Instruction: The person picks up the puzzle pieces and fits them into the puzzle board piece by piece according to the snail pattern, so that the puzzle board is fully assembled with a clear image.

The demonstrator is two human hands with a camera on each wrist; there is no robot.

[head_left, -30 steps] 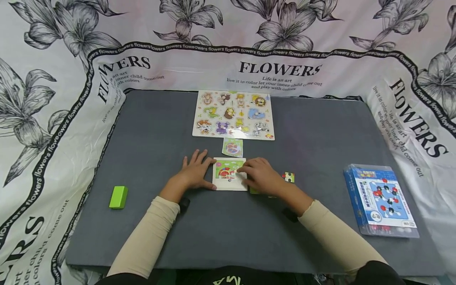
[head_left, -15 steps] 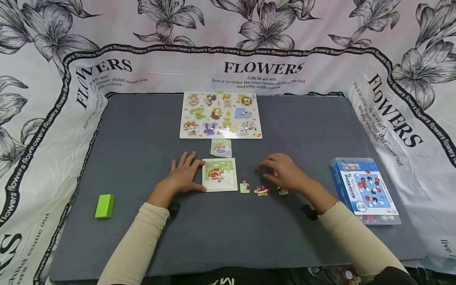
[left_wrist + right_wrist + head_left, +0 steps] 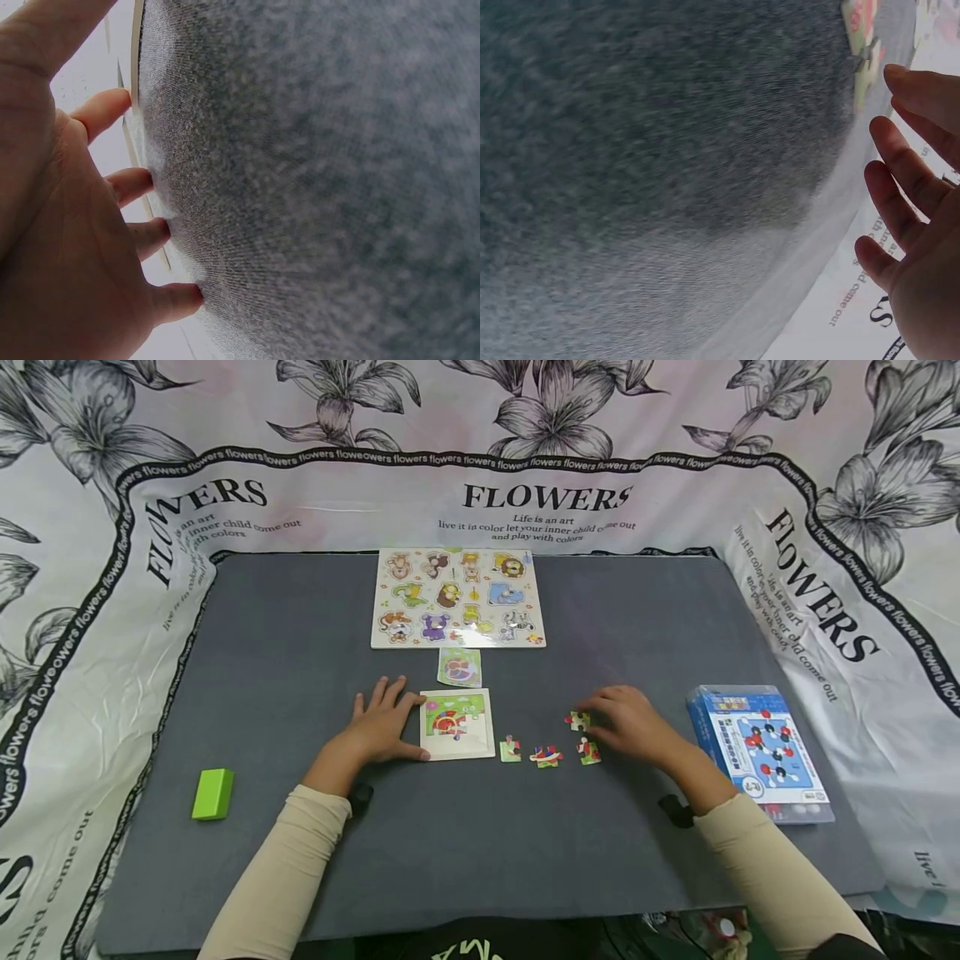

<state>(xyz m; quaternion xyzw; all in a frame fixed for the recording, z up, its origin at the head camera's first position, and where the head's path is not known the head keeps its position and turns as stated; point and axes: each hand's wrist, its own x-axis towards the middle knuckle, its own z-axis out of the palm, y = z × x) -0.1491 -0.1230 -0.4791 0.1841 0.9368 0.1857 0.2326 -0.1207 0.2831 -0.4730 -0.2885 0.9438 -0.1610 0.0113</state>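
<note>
A white square puzzle frame (image 3: 471, 745) lies mid-table, with a green and red picture partly filling its upper half. My left hand (image 3: 375, 727), fingers spread, rests at its left edge; the thumb and index finger touch that border. To the right are loose jigsaw pieces: one with green and white (image 3: 510, 749), a red and blue one (image 3: 546, 757), a red and green one (image 3: 588, 751) and a green one (image 3: 577, 721). Beside the green piece is my right hand (image 3: 633, 724). In the right wrist view its fingers (image 3: 889, 202) are loosely extended, nothing visible between them.
A small picture card (image 3: 459, 667) lies above the puzzle frame, against an animal picture board (image 3: 459, 639) at the back. A blue boxed molecule set (image 3: 761, 752) stands at right, near my right forearm. A green block (image 3: 213, 794) sits at left.
My right hand has moved right, from over the puzzle frame to the loose pieces, uncovering several of them. My left hand stays at the frame's edge. The head view has shifted slightly.
</note>
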